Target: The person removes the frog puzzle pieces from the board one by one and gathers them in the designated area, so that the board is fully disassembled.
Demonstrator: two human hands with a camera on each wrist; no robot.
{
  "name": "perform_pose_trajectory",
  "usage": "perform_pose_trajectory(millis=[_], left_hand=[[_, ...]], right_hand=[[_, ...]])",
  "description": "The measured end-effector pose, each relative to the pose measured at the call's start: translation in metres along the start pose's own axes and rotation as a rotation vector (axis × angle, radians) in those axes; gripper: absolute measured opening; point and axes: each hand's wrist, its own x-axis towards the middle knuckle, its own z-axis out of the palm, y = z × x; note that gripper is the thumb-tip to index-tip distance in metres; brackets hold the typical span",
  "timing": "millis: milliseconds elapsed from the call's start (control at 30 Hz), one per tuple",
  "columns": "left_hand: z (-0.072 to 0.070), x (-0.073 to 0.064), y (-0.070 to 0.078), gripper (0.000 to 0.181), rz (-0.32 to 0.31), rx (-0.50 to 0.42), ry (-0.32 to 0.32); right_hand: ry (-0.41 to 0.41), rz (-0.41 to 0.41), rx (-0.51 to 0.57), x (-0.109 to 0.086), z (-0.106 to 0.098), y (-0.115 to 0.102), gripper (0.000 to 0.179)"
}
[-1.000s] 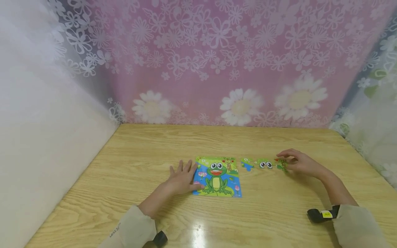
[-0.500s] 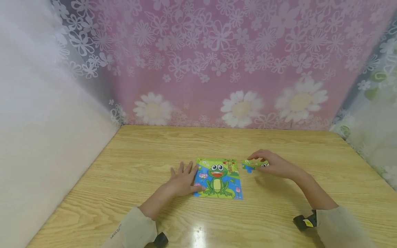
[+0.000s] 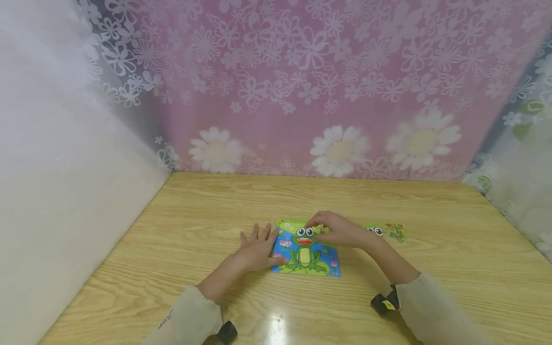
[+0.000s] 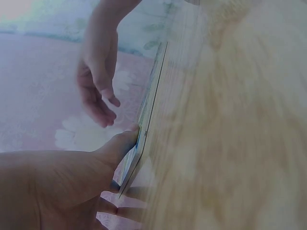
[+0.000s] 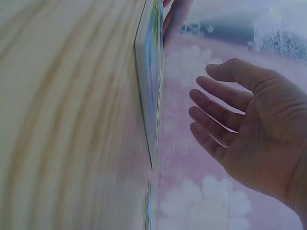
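We are spreading the left hand [image 3: 258, 254] wide at nine o'clock of the frog puzzle [image 3: 304, 258] on the table [image 3: 172, 249], thumb touching it, and shifting the right hand [image 3: 340, 232] over from the loose pieces [image 3: 396, 232] at three o'clock; the right-wrist view is showing its half-bent fingers empty, apart from the puzzle.

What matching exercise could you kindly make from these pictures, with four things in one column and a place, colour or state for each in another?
1. left hand
2. right hand
3. loose piece with eyes
4. curtain

A. above the frog puzzle, not touching it
B. pink with white flowers
C. lying on the table, to the right of the puzzle
D. thumb on the puzzle, near its left edge

Pairs: 1-D, 2-A, 3-C, 4-B
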Motion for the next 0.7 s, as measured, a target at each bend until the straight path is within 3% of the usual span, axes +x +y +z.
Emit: perform_pose_trajectory(millis=[333,500,700], left_hand=[[-0.005,-0.003,0.002,0.088,0.002,-0.001,-0.011],[-0.005,-0.004,0.002,0.088,0.007,-0.006,-0.014],[-0.005,-0.003,0.001,0.088,-0.001,0.005,-0.012]], right_hand=[[-0.047,0.001,0.026,0.027,0.021,-0.011,0.028],[-0.061,0.012,0.049,0.03,0.031,-0.009,0.028],[-0.065,0.011,-0.016,0.031,0.036,-0.008,0.033]])
